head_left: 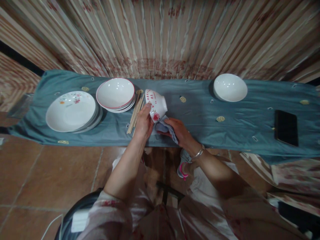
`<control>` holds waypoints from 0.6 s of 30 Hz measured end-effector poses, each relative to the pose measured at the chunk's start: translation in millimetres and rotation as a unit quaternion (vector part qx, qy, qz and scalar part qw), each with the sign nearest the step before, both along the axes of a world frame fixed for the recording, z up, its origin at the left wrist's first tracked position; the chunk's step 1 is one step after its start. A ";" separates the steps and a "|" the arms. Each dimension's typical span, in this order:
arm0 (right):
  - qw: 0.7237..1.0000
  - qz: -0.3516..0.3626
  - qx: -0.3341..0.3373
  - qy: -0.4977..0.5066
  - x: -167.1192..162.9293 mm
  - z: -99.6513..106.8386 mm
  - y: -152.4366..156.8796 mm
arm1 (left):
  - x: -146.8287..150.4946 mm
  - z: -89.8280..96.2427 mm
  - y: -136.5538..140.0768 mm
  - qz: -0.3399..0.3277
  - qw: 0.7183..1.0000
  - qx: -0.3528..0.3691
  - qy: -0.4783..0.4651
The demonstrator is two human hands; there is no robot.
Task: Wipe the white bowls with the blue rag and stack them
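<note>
Head camera view shows a small floral bowl (157, 104) near the centre of the frame, tipped on its side with its foot toward the right and its mouth toward the left; red characters and a red flower mark its outer wall. The left hand (144, 123) grips it at the lower left of its wall, while the right hand (182, 132), with a silver bracelet (199, 152) at the wrist, is closed around a grey-blue cloth (165, 127) that touches the bowl's underside. Just left of centre, a bunch of light chopsticks (133, 120) lies slantwise, partly hidden by the left hand. Farther left sits a stack of red-rimmed bowls (116, 92), and beside it, at the frame's left, a stack of large dishes (71, 115), the top one flower-printed inside. Toward the upper right stands a white bowl (230, 87), well apart from the hands; at the far right lies a dark phone-like slab (286, 128). All these tabletop pieces rest on a teal tablecloth (197, 128) spanning the frame's middle, before a pleated curtain (160, 36) across the top.
</note>
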State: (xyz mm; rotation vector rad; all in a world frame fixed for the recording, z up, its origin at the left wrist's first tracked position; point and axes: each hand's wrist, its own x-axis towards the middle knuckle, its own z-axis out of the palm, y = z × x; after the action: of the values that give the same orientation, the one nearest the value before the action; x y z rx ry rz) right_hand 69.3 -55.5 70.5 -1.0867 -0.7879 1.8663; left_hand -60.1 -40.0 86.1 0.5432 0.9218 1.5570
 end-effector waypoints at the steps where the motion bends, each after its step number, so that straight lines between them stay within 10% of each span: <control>1: 1.000 -0.001 0.002 0.002 -0.8 1.7 -0.7 | 0.3 -0.1 0.1 -0.001 1.000 0.004 -0.002; 18: 0.998 -0.039 0.034 0.030 1.3 26.6 8.4 | 2.4 -3.5 -0.9 0.011 0.999 0.016 0.026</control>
State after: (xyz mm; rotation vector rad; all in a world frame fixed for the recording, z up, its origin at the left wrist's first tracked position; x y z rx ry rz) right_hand 70.6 -47.2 97.1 -0.9994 -0.7592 1.7856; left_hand -57.7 -40.9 82.6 0.6004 0.9459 1.5864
